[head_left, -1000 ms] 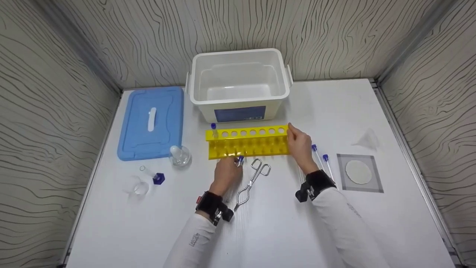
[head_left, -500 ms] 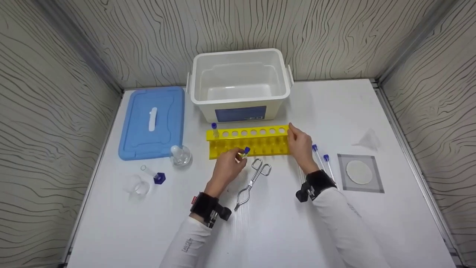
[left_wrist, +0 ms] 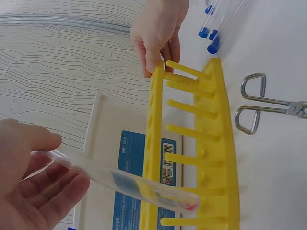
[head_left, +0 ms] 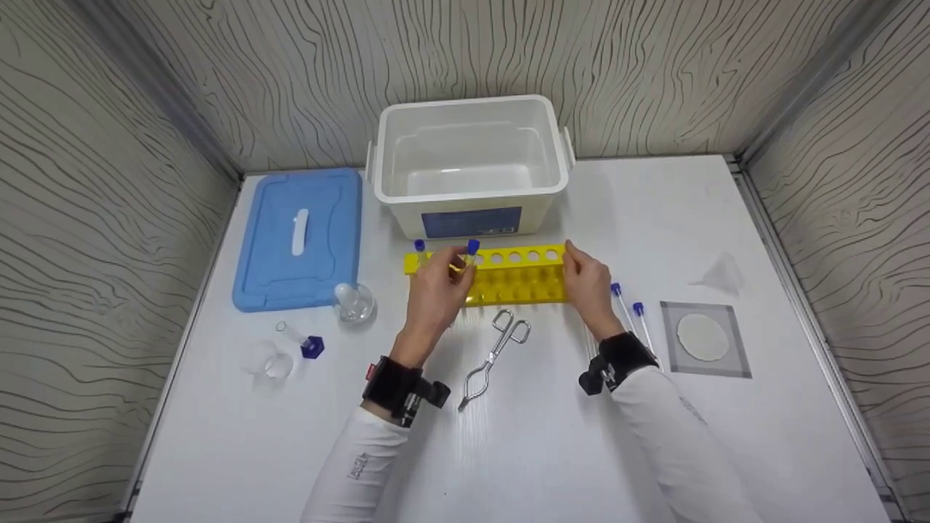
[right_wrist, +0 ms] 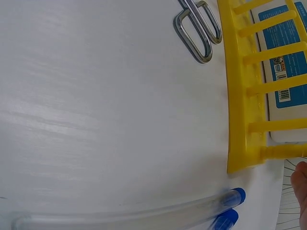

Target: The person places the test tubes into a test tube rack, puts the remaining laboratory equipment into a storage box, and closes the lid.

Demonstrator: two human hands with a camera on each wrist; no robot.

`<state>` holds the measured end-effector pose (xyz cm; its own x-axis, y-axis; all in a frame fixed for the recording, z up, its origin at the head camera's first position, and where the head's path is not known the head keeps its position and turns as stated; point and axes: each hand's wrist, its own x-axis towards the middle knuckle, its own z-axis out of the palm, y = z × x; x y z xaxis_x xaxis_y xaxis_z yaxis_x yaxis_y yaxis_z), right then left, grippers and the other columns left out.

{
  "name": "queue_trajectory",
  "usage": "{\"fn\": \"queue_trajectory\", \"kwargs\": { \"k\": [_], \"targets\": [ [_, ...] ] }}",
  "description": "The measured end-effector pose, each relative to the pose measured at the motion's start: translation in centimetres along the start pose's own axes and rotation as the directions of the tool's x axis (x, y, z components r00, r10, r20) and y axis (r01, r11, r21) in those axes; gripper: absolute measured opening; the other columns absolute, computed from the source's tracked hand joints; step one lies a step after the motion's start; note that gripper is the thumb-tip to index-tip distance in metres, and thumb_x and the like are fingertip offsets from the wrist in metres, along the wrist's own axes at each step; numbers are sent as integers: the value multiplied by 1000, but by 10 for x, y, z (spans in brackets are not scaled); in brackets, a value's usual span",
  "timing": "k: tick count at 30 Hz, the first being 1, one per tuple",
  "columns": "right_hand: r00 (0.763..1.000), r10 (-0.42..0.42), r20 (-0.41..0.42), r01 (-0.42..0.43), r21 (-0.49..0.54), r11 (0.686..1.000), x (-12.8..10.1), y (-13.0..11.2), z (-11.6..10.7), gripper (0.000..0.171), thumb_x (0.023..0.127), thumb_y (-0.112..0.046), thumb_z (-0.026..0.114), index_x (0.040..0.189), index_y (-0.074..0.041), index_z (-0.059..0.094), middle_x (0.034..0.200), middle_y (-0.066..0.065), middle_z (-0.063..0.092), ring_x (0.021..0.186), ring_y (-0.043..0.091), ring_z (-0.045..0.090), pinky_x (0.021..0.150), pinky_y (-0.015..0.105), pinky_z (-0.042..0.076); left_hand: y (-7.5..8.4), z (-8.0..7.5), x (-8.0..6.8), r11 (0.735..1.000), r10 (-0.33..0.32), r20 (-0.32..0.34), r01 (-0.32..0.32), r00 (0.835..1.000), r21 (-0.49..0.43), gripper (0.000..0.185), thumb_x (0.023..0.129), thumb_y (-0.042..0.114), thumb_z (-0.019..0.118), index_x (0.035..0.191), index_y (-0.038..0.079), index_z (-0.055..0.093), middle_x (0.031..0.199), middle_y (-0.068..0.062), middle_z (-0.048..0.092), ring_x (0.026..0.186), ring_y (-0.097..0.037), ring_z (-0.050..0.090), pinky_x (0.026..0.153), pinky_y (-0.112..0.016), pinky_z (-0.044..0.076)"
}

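Observation:
My left hand (head_left: pixel 436 290) pinches a clear test tube (left_wrist: pixel 122 184) near its blue-capped top, over the left half of the yellow test tube rack (head_left: pixel 519 287). In the left wrist view the tube slants across the front of the rack's top bar, its rounded end near the lower pegs. My right hand (head_left: pixel 587 282) grips the rack's right end by its top edge. Another blue-capped tube (head_left: pixel 419 247) stands in the rack's leftmost hole. Silver crucible tongs (head_left: pixel 488 363) lie just in front of the rack.
Behind the rack stands a white bin (head_left: pixel 472 200), its blue lid (head_left: pixel 298 276) lying at left. Glassware, including a stoppered bottle (head_left: pixel 354 305), sits below the lid. On the right are several capped tubes (right_wrist: pixel 144 218), a funnel (head_left: pixel 721 274) and a grey square with a pale disc (head_left: pixel 702 336).
My left hand has lifted the test tube from low in front of the rack up to its top bar. My right hand stays at the rack's right end.

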<state>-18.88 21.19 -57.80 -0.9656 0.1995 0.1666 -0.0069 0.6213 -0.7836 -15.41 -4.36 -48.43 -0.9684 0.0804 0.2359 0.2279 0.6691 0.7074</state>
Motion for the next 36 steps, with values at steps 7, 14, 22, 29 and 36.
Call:
{"fn": "queue_trajectory", "kwargs": {
  "k": [7, 14, 22, 29, 36],
  "targets": [
    [999, 23, 31, -23, 6, 1000, 1, -1, 0, 37, 103, -16, 51, 137, -4, 57, 138, 16, 60, 92, 28, 63, 79, 36, 51, 7, -12, 18, 997, 54, -157, -63, 986, -49, 29, 95, 17, 66, 121, 6, 63, 100, -8, 71, 88, -18, 69, 82, -30, 61],
    [999, 31, 45, -31, 15, 999, 0, -1, -2, 37, 103, -16, 50, 138, -3, 56, 138, 16, 60, 89, 27, 63, 79, 34, 50, -1, -14, 30, 992, 81, -233, -102, 969, -80, 24, 96, 15, 64, 117, 4, 64, 100, -10, 69, 91, -20, 69, 84, -30, 60],
    [997, 48, 54, -49, 30, 998, 1, -2, -1, 38, 103, -16, 51, 138, -3, 56, 141, 16, 57, 109, 27, 64, 91, 39, 54, -7, -8, 34, 990, 47, -288, -83, 957, -112, 22, 95, 14, 63, 115, 4, 63, 104, -12, 70, 94, -22, 70, 86, -33, 60],
    [999, 26, 22, -26, 15, 1000, 1, -1, 0, 36, 102, -15, 52, 136, -4, 58, 137, 17, 60, 82, 26, 59, 71, 27, 44, -13, -1, 33, 997, 7, -267, -27, 964, -71, 22, 95, 12, 64, 116, 5, 64, 105, -10, 70, 98, -21, 70, 91, -29, 59],
    [1000, 3, -6, -3, 9, 1000, 0, 0, 0, 34, 101, -13, 53, 133, -3, 60, 121, 22, 70, 61, 17, 44, 58, 19, 34, -21, 5, 30, 997, -63, -232, 50, 971, -62, 23, 95, 13, 65, 117, 6, 64, 108, -10, 72, 100, -22, 70, 93, -32, 58]
  ]
}}
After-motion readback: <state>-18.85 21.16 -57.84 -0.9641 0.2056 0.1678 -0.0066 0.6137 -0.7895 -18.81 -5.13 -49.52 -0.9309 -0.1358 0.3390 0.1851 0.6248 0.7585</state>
